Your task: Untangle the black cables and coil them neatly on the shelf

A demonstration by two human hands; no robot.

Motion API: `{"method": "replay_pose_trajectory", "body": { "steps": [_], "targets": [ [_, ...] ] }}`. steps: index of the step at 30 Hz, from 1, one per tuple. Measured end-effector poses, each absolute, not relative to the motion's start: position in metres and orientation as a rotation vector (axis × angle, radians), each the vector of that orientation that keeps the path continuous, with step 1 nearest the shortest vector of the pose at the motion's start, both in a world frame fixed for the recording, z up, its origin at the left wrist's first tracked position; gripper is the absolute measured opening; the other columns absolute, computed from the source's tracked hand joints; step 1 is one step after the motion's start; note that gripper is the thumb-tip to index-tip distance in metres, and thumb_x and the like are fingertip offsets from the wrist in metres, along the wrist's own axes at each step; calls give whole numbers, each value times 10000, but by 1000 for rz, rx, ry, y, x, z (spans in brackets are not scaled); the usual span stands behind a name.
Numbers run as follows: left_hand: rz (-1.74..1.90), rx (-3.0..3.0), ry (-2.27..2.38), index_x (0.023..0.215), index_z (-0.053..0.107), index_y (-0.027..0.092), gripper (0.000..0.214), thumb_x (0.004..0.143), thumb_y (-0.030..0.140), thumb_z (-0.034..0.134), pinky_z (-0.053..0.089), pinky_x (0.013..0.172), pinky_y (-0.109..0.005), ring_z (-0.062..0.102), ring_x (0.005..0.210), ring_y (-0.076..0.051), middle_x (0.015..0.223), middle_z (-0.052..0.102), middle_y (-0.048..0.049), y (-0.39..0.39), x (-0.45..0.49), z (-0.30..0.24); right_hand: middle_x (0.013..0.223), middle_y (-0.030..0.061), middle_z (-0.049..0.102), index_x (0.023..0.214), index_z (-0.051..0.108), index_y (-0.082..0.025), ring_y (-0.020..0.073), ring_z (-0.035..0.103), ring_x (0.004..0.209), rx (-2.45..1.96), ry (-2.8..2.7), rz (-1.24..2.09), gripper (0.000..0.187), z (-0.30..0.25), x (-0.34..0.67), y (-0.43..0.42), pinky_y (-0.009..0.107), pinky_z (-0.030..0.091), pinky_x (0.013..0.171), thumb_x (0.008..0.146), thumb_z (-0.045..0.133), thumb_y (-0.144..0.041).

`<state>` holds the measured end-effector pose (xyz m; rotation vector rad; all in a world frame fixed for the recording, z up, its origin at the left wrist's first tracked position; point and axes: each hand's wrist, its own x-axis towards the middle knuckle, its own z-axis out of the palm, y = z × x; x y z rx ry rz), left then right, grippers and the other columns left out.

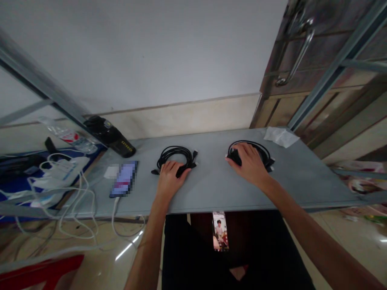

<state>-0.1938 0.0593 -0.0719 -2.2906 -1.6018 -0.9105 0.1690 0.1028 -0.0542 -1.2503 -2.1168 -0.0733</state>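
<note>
I see my left hand (169, 176) resting flat, fingers loosely spread, on the near edge of the left black cable coil (176, 158) on the grey surface (302, 177). My right hand (248, 162) covers the right black cable coil (263, 151); whether it grips, I cannot tell.

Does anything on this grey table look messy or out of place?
Little stands out. Each hand rests on a neat black cable coil: left hand on the left coil, right hand on the right coil. Only the crumpled tissue at the far corner and the tangled white cords beside the table look untidy.
</note>
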Motion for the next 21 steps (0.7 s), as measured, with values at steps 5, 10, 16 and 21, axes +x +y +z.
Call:
{"method": "replay_pose_trajectory", "body": {
  "steps": [5,10,16,21],
  "targets": [
    [-1013,-2206,-1587,1126,746,236,192,1058,414,720,506,1043,-488,684,1137,-332,1152,760,-118,55,-190,-64,1177,179,749,1231,692,-168,391,700,1127,-1384,-2287,-92,488,-79,219,93,551,550,1029,1036,707,-615],
    [-1083,-2106,-1577,1120,740,234,128,1076,334,673,497,1029,-496,675,1148,-335,1159,761,-124,51,-190,-61,1197,161,736,1217,703,-199,353,697,1149,-1319,-2263,-65,371,-92,221,80,513,564,1051,1134,559,-531],
    [-1126,-2125,-1595,1121,737,244,113,1071,308,658,500,1056,-501,673,1142,-329,1149,761,-126,52,-191,-63,1103,148,741,1137,690,-217,331,707,1057,-1329,-2170,-35,364,-95,221,77,483,563,989,1180,415,-452],
    [-1165,-2121,-1621,1113,733,256,115,1071,315,645,503,1073,-515,681,1147,-328,1147,761,-120,53,-191,-62,1038,167,756,1142,664,-205,337,723,973,-1385,-2049,-60,412,-99,223,77,472,564,902,1183,360,-479]
  ]
}}
